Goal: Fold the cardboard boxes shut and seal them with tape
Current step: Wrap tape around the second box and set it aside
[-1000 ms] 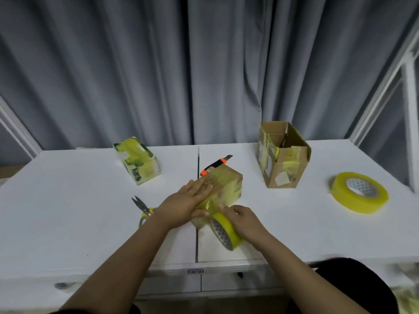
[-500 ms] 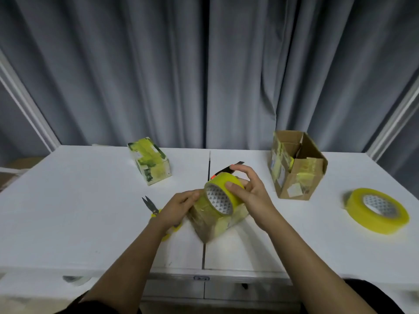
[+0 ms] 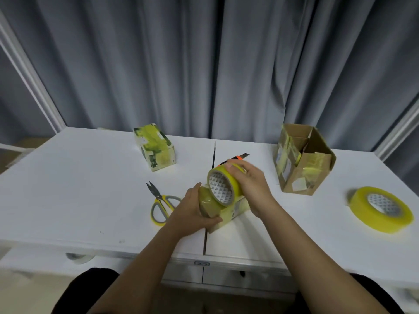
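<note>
Two hands work one small box [image 3: 226,211] near the middle of the desk's [image 3: 79,189] front edge, astride the seam between the two desk halves.

Head view. Left hand [image 3: 192,214] grips the box's near-left end, thumb up along the side and fingers curled under the front corner; judged to steady the box against the pull of the tape. Right hand [image 3: 249,186] holds the tape roll [image 3: 223,185] on top of the box, fingers curled over the roll's rim, core facing the camera. Roll held on edge, probably so tape can run off along the top. No free strip of tape can be made out.

Box: brown cardboard, flaps down, already glossy with yellowish tape on its near faces. Sealing looks under way, not finished.

Other items. Taped box [image 3: 155,150] toward the back edge, left of the seam, fully wrapped. Open box [image 3: 301,168] toward the back right, flaps up, old tape scraps on its sides; still to do. Spare roll [image 3: 381,209] flat near the right edge. Scissors [image 3: 161,205] just left of the left hand, within reach for the cut. Knife [image 3: 240,157] with orange band behind the right hand, partly hidden.
</note>
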{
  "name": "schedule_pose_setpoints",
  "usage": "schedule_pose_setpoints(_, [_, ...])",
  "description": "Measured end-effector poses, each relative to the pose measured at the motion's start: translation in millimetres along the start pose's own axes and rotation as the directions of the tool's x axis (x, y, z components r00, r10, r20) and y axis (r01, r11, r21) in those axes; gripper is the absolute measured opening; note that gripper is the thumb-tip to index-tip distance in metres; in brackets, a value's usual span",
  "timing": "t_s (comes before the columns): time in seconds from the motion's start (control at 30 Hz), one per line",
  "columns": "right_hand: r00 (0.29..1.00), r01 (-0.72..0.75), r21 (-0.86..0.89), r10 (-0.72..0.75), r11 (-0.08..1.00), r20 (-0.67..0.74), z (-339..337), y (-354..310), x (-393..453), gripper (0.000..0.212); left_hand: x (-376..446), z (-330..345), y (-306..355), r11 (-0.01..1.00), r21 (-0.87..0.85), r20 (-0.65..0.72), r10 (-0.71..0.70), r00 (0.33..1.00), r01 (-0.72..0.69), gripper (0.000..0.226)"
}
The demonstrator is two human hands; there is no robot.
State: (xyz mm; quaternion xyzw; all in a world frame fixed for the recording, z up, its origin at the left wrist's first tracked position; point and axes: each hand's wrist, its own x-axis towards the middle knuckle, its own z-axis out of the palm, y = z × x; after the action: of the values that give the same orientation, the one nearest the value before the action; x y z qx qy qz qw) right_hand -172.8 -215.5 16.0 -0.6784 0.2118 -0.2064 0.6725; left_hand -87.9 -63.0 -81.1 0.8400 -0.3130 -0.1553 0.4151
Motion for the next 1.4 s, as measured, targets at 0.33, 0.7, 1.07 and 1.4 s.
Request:
schedule_pose_setpoints(0.33, [0.991, -0.133, -0.117, 0.129, 0.984, -0.037, -37, 38, -47, 0.009, 9, -7, 4, 0.999, 0.020, 0.083, -0.042, 0.996, 0.040, 0.124])
schedule_pose_setpoints(0.7, [0.979, -0.179, -0.174, 0.193, 0.968, 0.072, -38, 56, -46, 0.006, 12, -16, 4, 0.995, 0.078, 0.237, 0.034, 0.971, -0.054, 0.110])
schedule_pose_setpoints(1.07, [0.929, -0.117, -0.249, 0.194, 0.962, 0.314, -45, 68, -55, 0.020, 16, -27, 21, 0.817, 0.508, 0.300, 0.129, 0.945, -0.273, 0.070])
schedule_pose_setpoints(1.4, [0.795, 0.589, -0.730, -0.089, 0.345, 0.600, -41, 46, 22, 0.040, 19, -29, 23, 0.732, 0.638, 0.161, 0.175, 0.971, -0.238, 0.063])
